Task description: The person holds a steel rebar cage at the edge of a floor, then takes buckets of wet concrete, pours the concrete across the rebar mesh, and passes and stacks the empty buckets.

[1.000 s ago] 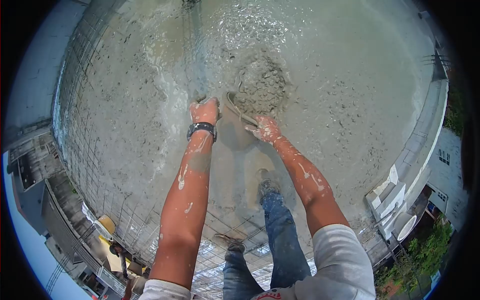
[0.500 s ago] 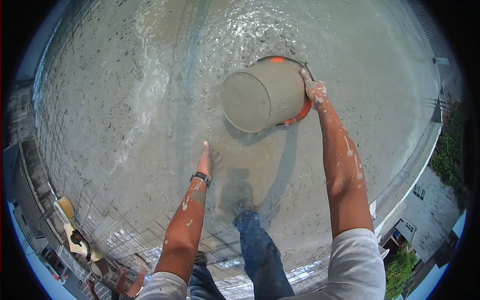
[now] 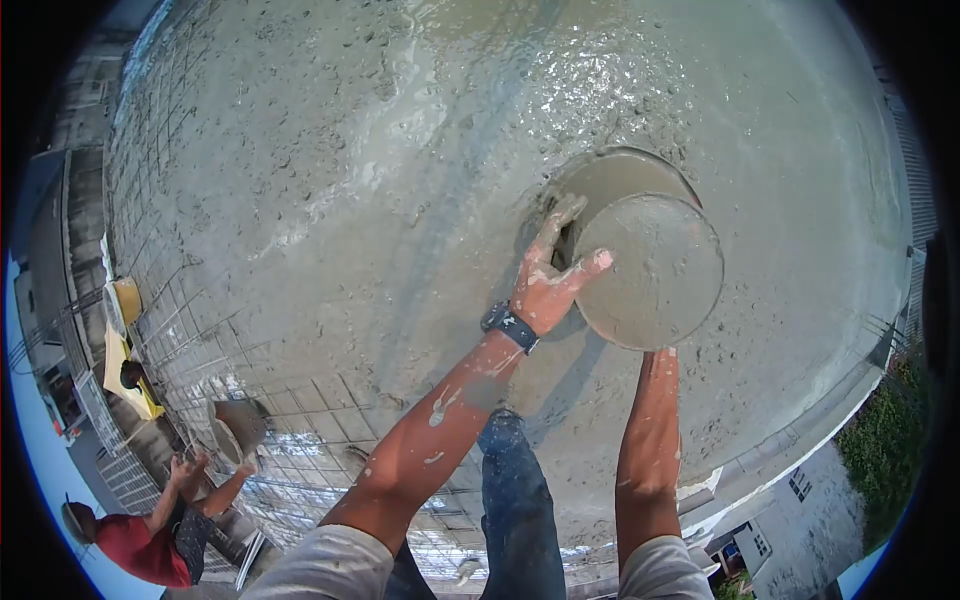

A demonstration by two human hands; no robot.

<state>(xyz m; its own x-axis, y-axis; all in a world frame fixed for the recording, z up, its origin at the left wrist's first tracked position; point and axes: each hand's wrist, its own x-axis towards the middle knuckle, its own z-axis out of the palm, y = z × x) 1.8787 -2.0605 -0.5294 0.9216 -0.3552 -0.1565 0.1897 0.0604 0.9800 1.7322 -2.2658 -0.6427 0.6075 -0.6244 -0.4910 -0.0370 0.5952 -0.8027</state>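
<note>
A bucket coated in grey wet concrete is tipped over, its round base facing me and its mouth end away over the wet slab. My left hand, with splashes of concrete and a dark wristband, is at the bucket's left side. Its fingers are stretched apart and the thumb lies at the edge of the base. Behind the bucket my right hand is hidden; only the right forearm shows, reaching up to its lower edge. Whether those fingers grip the bucket cannot be seen.
Wet concrete spreads around me. Steel rebar mesh lies exposed at the lower left. Beyond it, a person in a red shirt has hands near another bucket. The slab's edge runs along the right.
The bucket has turned so its base faces me more squarely, and sits farther right in view. My left hand has come up to it. My right hand has gone behind it.
</note>
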